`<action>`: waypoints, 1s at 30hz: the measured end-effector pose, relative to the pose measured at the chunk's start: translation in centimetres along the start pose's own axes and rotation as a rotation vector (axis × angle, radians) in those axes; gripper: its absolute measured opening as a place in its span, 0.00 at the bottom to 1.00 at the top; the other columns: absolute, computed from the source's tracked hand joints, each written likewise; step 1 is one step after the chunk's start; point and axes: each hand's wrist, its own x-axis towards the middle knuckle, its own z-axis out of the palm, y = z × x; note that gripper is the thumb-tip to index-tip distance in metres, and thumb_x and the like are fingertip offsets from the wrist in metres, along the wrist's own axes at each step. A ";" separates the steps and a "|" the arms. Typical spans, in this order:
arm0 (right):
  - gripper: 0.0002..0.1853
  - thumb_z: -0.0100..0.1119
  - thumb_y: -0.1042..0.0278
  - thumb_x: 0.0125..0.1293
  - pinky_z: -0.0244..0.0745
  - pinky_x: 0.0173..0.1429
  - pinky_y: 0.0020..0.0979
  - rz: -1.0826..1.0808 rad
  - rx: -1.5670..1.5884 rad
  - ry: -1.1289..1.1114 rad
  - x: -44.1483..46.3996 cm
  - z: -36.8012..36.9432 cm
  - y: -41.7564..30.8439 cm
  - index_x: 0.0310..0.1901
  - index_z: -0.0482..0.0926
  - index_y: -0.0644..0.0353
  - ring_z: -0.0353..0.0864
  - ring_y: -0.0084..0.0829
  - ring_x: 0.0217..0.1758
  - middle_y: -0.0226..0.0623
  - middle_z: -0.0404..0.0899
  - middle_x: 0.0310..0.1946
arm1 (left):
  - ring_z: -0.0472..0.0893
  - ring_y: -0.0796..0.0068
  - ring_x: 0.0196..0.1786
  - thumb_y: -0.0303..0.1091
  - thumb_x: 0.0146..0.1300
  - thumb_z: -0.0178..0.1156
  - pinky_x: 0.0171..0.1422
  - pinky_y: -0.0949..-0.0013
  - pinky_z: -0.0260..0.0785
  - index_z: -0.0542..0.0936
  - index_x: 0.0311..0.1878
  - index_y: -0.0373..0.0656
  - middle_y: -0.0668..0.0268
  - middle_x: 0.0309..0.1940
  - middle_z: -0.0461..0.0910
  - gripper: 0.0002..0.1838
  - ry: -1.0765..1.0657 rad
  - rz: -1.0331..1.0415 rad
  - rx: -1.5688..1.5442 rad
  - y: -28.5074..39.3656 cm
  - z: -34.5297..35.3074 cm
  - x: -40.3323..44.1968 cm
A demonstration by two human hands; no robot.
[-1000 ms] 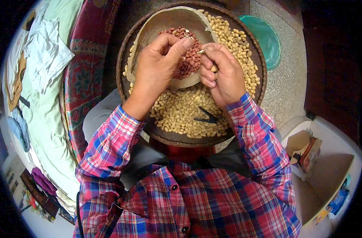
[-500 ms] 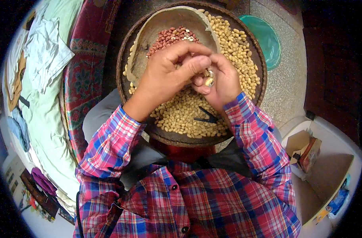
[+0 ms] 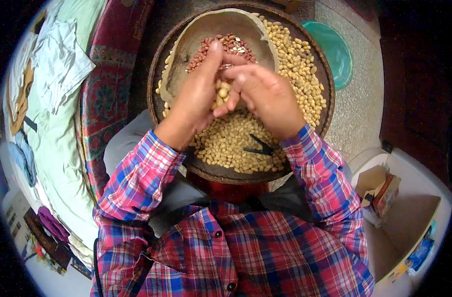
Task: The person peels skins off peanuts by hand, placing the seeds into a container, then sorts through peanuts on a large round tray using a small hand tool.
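Note:
My left hand [image 3: 193, 96] is cupped, thumb raised, with several unshelled peanuts [image 3: 222, 92] in its palm. My right hand [image 3: 273, 96] curls over from the right, its fingers against the left palm and slightly blurred; anything between its fingertips is hidden. Both hands are over the near rim of a gourd-like scoop bowl [image 3: 186, 42], which holds shelled red peanuts [image 3: 201, 55] and a few pale bits. The bowl rests in a round dark basket tray [image 3: 210, 173]. Many unshelled peanuts [image 3: 226, 148] lie on the tray, with a black V-shaped tool [image 3: 259, 145] on top of them.
To the right of the tray, a green bin [image 3: 337, 54] stands on the speckled floor [image 3: 357, 104]. A bed with pale green cloth [image 3: 62, 133] runs along the left. At lower right sits an open white container [image 3: 409, 213] with a cardboard box [image 3: 372, 183].
My right hand has turned over and moved down, its fingers now reaching to the left palm. My left hand has opened upward, and peanuts show in its palm. The black tool stays put.

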 end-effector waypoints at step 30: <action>0.09 0.52 0.63 0.62 0.74 0.35 0.45 -0.059 -0.676 0.028 0.1 -2.0 -1.4 0.38 0.75 0.59 0.80 0.49 0.31 0.46 0.80 0.27 | 0.71 0.82 0.18 0.45 0.71 0.48 0.17 0.79 0.58 0.75 0.41 0.41 0.70 0.22 0.74 0.16 0.023 0.026 0.235 -2.0 -0.4 0.8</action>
